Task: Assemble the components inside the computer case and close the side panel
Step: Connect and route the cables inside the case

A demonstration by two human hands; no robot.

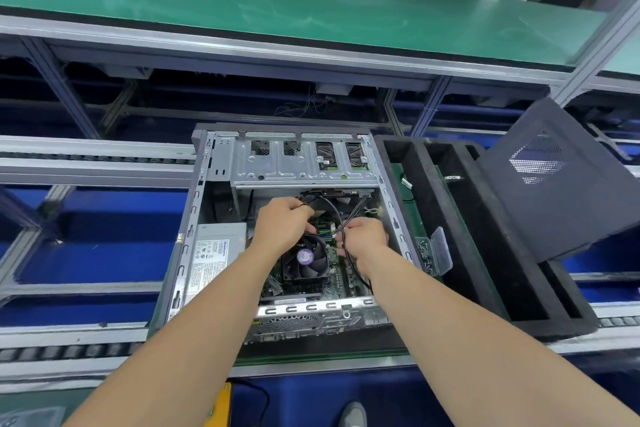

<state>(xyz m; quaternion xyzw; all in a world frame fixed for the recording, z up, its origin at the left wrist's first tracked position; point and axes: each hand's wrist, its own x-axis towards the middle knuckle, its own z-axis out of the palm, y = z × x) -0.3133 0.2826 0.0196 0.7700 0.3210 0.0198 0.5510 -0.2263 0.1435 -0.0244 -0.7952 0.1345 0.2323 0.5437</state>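
An open computer case (194,218) lies on its side on the conveyor line, its inside facing up. Inside it are a silver drive cage (298,163), a power supply (214,253) at the left and a CPU fan (304,262) with a purple label on the motherboard. Both hands are inside the case above the fan. My left hand (282,225) is closed on black cables (332,204). My right hand (363,236) pinches the same cable bundle near a connector. The dark perforated side panel (554,184) leans at the right, off the case.
A black foam tray (460,218) with long slots stands right of the case, with a small clear box of screws (434,253) at its near left. A green conveyor belt (277,3) runs across the back. Roller rails (69,350) flank the case. A shoe (353,414) shows below.
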